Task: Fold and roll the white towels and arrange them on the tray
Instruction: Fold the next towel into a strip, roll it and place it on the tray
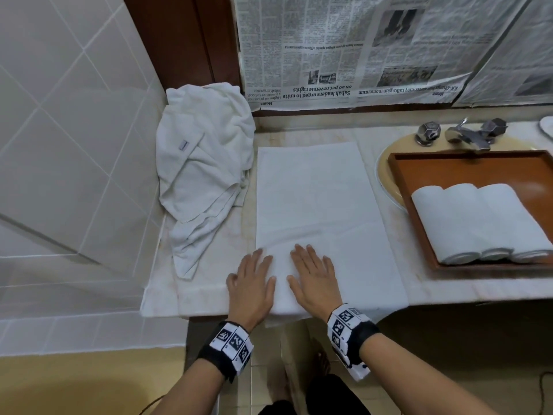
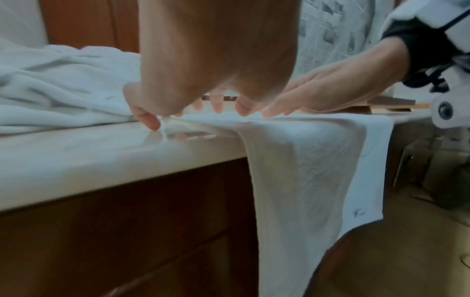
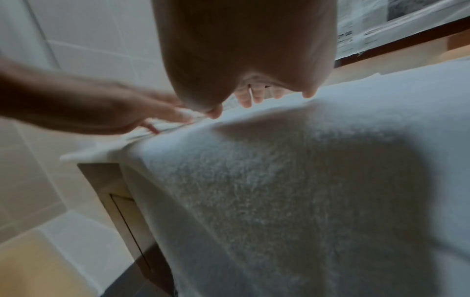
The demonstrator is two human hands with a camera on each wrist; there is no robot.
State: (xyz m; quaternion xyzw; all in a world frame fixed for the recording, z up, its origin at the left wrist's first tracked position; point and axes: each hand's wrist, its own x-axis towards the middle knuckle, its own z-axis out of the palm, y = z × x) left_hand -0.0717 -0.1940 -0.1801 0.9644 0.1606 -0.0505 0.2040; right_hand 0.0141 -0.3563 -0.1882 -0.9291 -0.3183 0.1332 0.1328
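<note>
The flat towel (image 1: 314, 205) is plain white, as are the crumpled towel (image 1: 203, 163) and the three rolled towels (image 1: 478, 223). The tray (image 1: 419, 172) is reddish-brown wood. The tabletop (image 1: 449, 283) looks pale cream, perhaps faintly veined. The wristbands (image 1: 230, 344) carry black-and-white square markers. The newspaper (image 1: 359, 46) is grey print on white.

Newspaper (image 1: 344, 52) sheets hung upside down behind the surface, headlines read "Sabah leaders urged to unite on 40 pct revenue rights" and "talks gain momentum", section word "Home", small print illegible, tag (image 1: 184, 145) on crumpled towel (image 1: 203, 163) unreadable.
</note>
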